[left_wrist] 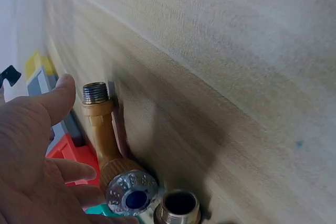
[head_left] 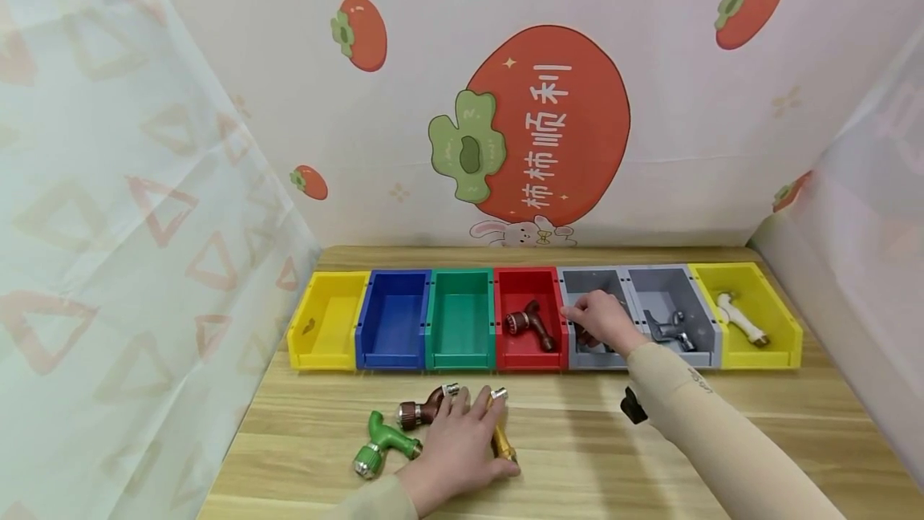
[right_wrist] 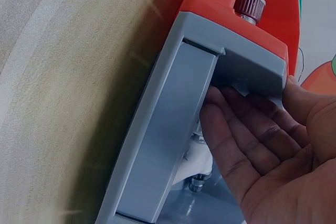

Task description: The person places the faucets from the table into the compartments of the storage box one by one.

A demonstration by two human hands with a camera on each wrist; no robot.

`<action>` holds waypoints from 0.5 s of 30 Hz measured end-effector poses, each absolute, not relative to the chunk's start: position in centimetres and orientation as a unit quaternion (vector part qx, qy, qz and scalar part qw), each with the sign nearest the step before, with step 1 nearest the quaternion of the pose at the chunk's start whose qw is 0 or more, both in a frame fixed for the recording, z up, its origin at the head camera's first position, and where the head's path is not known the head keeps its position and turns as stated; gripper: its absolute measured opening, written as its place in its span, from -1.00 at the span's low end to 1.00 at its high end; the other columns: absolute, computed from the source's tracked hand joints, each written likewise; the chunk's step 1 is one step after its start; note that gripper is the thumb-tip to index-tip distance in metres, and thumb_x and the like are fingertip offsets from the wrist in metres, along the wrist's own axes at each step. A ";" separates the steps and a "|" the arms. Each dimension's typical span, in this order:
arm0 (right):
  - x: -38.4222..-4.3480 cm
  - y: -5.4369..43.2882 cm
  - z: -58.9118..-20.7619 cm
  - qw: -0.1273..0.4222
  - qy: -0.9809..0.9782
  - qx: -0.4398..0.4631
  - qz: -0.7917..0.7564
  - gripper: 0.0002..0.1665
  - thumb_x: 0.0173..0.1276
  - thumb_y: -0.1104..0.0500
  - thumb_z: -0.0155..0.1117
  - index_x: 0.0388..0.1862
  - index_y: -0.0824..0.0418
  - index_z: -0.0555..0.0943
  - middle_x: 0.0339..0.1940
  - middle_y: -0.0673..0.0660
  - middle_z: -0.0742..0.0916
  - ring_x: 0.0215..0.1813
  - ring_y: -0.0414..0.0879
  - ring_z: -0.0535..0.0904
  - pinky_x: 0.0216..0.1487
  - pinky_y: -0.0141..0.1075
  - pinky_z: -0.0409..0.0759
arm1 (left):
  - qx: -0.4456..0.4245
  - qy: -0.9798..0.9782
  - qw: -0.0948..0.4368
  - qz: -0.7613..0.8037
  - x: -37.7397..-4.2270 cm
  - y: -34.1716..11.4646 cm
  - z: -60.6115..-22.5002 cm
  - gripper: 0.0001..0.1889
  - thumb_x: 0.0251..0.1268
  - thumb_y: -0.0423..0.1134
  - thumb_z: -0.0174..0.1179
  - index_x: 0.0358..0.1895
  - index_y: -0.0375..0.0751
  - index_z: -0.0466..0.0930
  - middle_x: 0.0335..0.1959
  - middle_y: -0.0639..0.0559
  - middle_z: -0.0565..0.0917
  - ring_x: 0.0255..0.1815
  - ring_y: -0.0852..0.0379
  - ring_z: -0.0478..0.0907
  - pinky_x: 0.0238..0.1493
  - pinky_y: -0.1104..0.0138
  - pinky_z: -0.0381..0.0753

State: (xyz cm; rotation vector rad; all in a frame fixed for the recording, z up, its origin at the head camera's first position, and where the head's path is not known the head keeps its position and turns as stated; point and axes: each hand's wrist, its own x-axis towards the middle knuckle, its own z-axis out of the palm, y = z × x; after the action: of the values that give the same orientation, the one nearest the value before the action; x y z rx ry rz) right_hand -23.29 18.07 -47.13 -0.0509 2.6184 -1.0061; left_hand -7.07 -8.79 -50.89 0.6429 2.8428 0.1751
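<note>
"So, how do the hands stand among those edges?"

"The left hand (head_left: 458, 444) is on the near side, over the counter (head_left: 303, 432), fingers spread. Its grip is wide and has hold of nothing I can see. The yellow tap (head_left: 503, 441) lies along the hand's right side, by the thumb and fingers; whether they touch it, I cannot tell."

"Its neighbours?"

"A brown tap (head_left: 424, 411) just left, its far end close by the fingertips, and a green tap (head_left: 386, 437) nearer and farther left. A narrow strip of counter separates them from the row of bins."

"And the right hand (head_left: 602, 319)?"

"Farther off, over the front edge of the left grey bin (head_left: 599, 360). Its fingers bend loosely inside, thumb by the wall shared with the red bin (head_left: 530, 360). That grip shows a gap and nothing held; part of a shiny fitting (right_wrist: 197, 182) shows below the fingers."

"What flanks it?"

"Left, a second brown tap (head_left: 532, 323) inside the red bin. Right, a grey tap (head_left: 673, 333) in the other grey bin (head_left: 689, 359), then a white tap (head_left: 739, 318) in the right yellow bin (head_left: 761, 360). The bins stand wall to wall, so sideways room ends at each divider."
</note>
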 end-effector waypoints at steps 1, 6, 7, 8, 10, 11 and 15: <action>-23.3 18.1 -47.1 0.167 0.920 -0.016 -0.354 -0.62 0.55 0.01 0.25 -0.35 0.26 0.70 -0.49 0.22 0.72 -0.45 0.04 0.72 -0.28 -0.09 0.77 | 0.221 0.967 0.112 0.061 -7.1 -8.6 -50.9 0.04 0.10 0.55 0.22 0.59 0.04 0.28 0.54 -0.11 0.36 0.48 -0.40 0.31 0.41 -0.30 0.32; -23.3 18.1 -47.2 0.166 0.921 -0.019 -0.352 -0.62 0.55 0.02 0.25 -0.36 0.27 0.71 -0.50 0.23 0.71 -0.46 0.03 0.72 -0.30 -0.09 0.77 | 0.236 0.966 0.097 0.035 -7.3 -8.1 -51.1 0.06 0.07 0.58 0.21 0.58 0.06 0.27 0.56 -0.09 0.33 0.44 -0.34 0.37 0.41 -0.23 0.36; -23.3 18.2 -47.2 0.166 0.921 -0.019 -0.353 -0.62 0.55 0.02 0.25 -0.36 0.27 0.71 -0.50 0.23 0.71 -0.47 0.04 0.72 -0.31 -0.10 0.76 | 0.238 0.966 0.093 0.032 -7.4 -8.0 -51.2 0.06 0.07 0.58 0.21 0.58 0.07 0.27 0.55 -0.09 0.34 0.43 -0.32 0.39 0.40 -0.21 0.37; -23.3 18.2 -47.2 0.167 0.920 -0.019 -0.354 -0.62 0.55 0.02 0.25 -0.37 0.27 0.70 -0.50 0.23 0.71 -0.47 0.04 0.72 -0.32 -0.10 0.76 | 0.242 0.966 0.088 0.026 -7.4 -8.0 -51.2 0.05 0.06 0.58 0.20 0.57 0.07 0.28 0.54 -0.08 0.36 0.41 -0.30 0.41 0.40 -0.21 0.38; -23.4 18.2 -47.2 0.167 0.920 -0.019 -0.354 -0.62 0.55 0.02 0.25 -0.37 0.27 0.71 -0.51 0.24 0.71 -0.47 0.05 0.72 -0.33 -0.10 0.76 | 0.247 0.965 0.082 0.020 -7.5 -7.9 -51.2 0.05 0.05 0.58 0.22 0.56 0.07 0.30 0.53 -0.08 0.37 0.37 -0.26 0.46 0.39 -0.21 0.39; -23.4 18.2 -47.2 0.166 0.920 -0.022 -0.354 -0.62 0.55 0.03 0.25 -0.37 0.27 0.70 -0.51 0.24 0.71 -0.48 0.05 0.72 -0.34 -0.10 0.76 | 0.249 0.965 0.080 0.018 -7.5 -7.8 -51.2 0.05 0.04 0.57 0.24 0.56 0.07 0.31 0.52 -0.08 0.38 0.35 -0.24 0.48 0.38 -0.21 0.40; -23.4 18.2 -47.2 0.168 0.920 -0.023 -0.354 -0.63 0.55 0.03 0.25 -0.37 0.27 0.71 -0.51 0.24 0.71 -0.47 0.07 0.72 -0.33 -0.09 0.76 | 0.260 0.962 0.081 0.014 -7.5 -7.7 -51.0 0.09 -0.07 0.55 0.35 0.55 0.06 0.33 0.52 -0.03 0.39 0.30 -0.20 0.54 0.37 -0.17 0.44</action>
State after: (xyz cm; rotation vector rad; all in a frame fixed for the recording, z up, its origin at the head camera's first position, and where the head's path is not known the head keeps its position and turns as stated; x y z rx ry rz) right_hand -23.36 18.23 -47.20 -0.0661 2.6170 -1.0072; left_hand -7.52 -7.69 -51.03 0.7757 2.8754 0.0414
